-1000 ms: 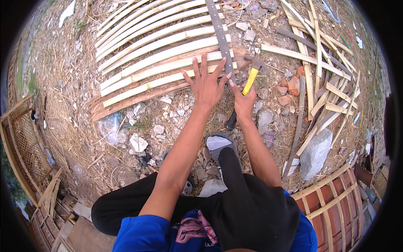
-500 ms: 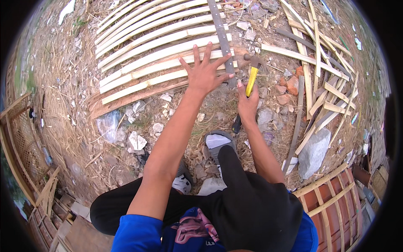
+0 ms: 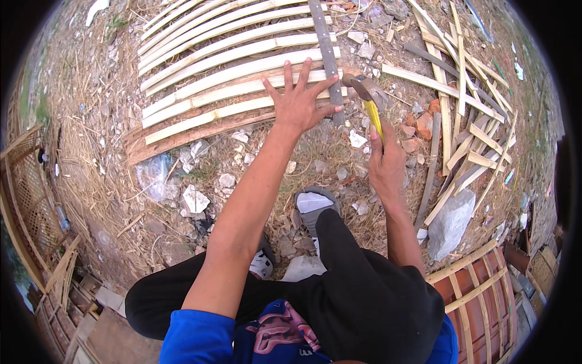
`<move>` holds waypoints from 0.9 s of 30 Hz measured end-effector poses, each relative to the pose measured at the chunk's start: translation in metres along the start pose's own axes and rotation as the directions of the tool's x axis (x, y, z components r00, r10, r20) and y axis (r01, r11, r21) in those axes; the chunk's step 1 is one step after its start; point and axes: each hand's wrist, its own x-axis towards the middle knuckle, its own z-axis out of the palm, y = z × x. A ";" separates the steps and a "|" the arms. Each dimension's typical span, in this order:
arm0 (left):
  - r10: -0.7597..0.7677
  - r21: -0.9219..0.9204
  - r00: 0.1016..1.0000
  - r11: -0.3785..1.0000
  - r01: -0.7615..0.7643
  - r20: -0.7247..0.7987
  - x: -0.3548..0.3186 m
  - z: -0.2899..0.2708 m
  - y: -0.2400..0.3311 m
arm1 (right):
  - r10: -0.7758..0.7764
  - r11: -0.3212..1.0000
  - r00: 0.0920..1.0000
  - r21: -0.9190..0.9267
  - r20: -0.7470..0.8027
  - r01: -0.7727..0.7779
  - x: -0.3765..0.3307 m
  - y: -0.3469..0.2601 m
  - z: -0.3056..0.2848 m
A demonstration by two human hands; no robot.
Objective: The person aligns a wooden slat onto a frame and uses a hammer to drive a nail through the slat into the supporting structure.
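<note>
My left hand (image 3: 298, 102) lies spread over the pale wooden slats (image 3: 224, 110) nearest me, its thumb and forefinger reaching onto a dark crosswise strip (image 3: 326, 50). Small dots like nail heads run along that strip, which crosses the right ends of the slats. Under the nearest slats is a wide brown board (image 3: 182, 138) on the ground. My right hand (image 3: 387, 159) is closed around a hammer (image 3: 373, 111) with a yellow handle. The hammer's metal head is raised just right of the strip's near end, apart from it.
Loose wooden strips (image 3: 451, 91) lie in a heap at the right, beside a large grey stone (image 3: 451, 224) and broken red brick (image 3: 428, 124). Rubble and dry grass surround my feet. A slatted reddish panel (image 3: 479, 297) is at the lower right, a woven panel (image 3: 30, 182) at the left.
My right hand has moved to the right with the hammer, whose head has tilted and come up nearer the camera. My left hand stays spread on the slats.
</note>
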 end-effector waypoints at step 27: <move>-0.026 -0.032 1.000 0.999 0.026 0.002 0.002 -0.002 0.001 | -0.337 0.934 0.924 0.059 -0.179 0.352 0.007 -0.011 -0.021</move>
